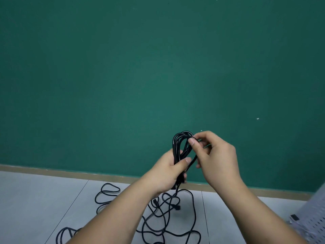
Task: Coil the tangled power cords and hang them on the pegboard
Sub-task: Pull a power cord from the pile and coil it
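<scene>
The coiled black cord (175,145) is held upright in the air before the green wall (140,67). The left grip (168,171) is clenched around its lower strands, and the right grip (216,155) pinches its top loop. Its lower end is hidden behind the left palm. More tangled cords (177,206) sprawl on the floor (44,199), partly covered by the forearms. The white pegboard (314,217) is cut off at the floor's right edge.

The left forearm (123,208) and right forearm (255,205), both bare, extend from the near edge and converge toward the centre. The left hand (168,170) is raised, with its fingers curled round the lower part of a black coiled power cord (177,143) and its thumb pressed across the front. The right hand (217,155), just to its right and slightly higher, pinches the coil's upper loop between thumb and forefinger.
</scene>
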Demonstrator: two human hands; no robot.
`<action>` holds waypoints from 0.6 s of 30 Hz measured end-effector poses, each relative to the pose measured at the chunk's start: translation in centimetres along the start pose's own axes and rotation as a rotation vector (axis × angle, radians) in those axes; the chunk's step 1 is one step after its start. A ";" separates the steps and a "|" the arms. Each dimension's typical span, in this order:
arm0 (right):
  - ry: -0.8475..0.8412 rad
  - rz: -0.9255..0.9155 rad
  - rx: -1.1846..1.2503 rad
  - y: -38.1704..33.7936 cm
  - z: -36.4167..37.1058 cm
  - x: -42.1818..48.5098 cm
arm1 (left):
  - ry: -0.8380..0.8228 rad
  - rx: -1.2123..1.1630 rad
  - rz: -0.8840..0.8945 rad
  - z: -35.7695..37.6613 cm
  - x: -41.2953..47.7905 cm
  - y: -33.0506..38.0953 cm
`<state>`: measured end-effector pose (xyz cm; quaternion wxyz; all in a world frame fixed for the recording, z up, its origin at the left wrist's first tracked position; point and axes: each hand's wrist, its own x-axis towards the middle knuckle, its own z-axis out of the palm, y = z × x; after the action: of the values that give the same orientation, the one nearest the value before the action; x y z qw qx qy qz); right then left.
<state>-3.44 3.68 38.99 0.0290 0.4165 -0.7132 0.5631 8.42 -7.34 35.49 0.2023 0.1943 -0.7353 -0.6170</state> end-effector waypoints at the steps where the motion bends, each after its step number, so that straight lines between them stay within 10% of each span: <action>1: -0.002 0.046 0.052 0.0 0.0 0.0 | 0.019 0.010 0.014 0.0 0.0 0.0; 14: -0.262 0.304 0.435 0.5 -0.6 0.6 | -0.241 -0.089 0.022 -0.6 -1.1 1.0; 18: -0.378 0.203 0.135 1.0 -0.3 0.6 | -0.289 -0.080 -0.024 -0.3 -1.2 0.4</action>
<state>-4.54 3.61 38.58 -0.1900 0.4418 -0.7047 0.5216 9.58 -6.84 35.87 0.0943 0.1039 -0.7291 -0.6699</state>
